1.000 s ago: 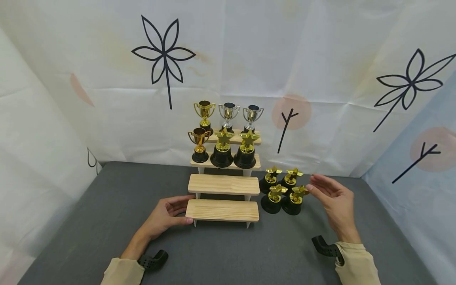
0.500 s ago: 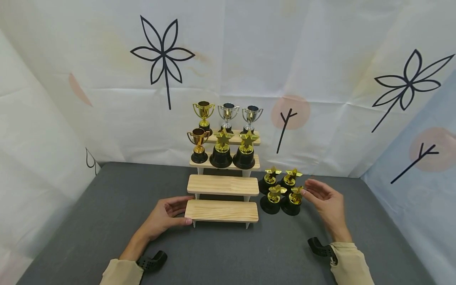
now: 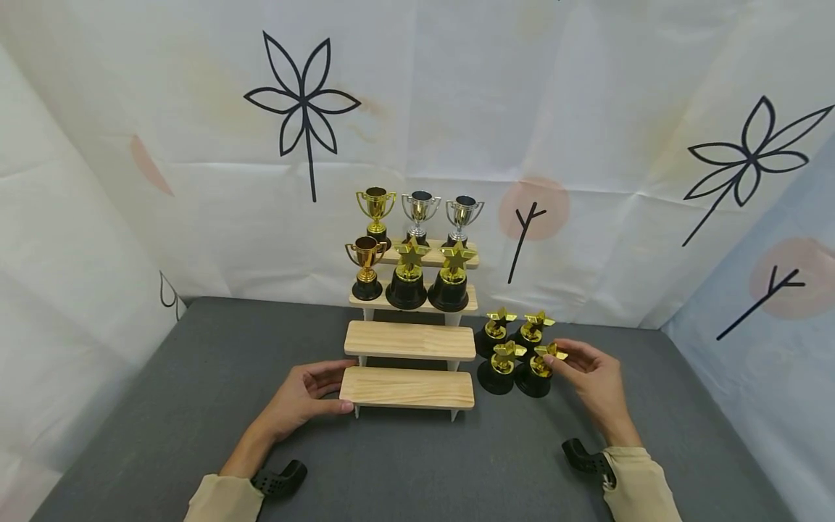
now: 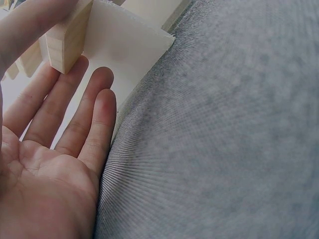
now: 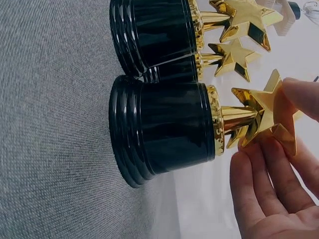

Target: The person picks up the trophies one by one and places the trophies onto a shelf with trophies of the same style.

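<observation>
a: nearest first. left hand (image 3: 301, 397) lies on the grey table cover (image 3: 196, 406), thumb over the top edge and fingers along the left end of the lowest step of the wooden riser (image 3: 407, 387). left wrist view: fingers (image 4: 75, 107) nearly straight beside the step's pale end, thumb on top. a loose brace on the board end, hand not wrapped round it.

b: right side?

a: right hand (image 3: 590, 380) is at the front-right star trophy (image 3: 536, 370). thumb and fingertips (image 5: 299, 94) pinch the gold star topper; right wrist view shows the thumb tip on one point and the fingers under it. narrow pinch, palm open below. black base sits on the cover.

b: where does that trophy stand?

a: right of the riser, front-right of a group of four star trophies. its neighbour (image 3: 497, 368) is just beside it on the left, two more (image 3: 515, 330) close behind.

b: further back?

a: second step (image 3: 409, 340) is bare wood. third step holds a small gold cup (image 3: 366, 268) and two star trophies (image 3: 428, 275). top step holds one gold cup (image 3: 375, 212) and two silver cups (image 3: 441, 214). behind all, a white backdrop with a black flower drawing (image 3: 303, 101).
</observation>
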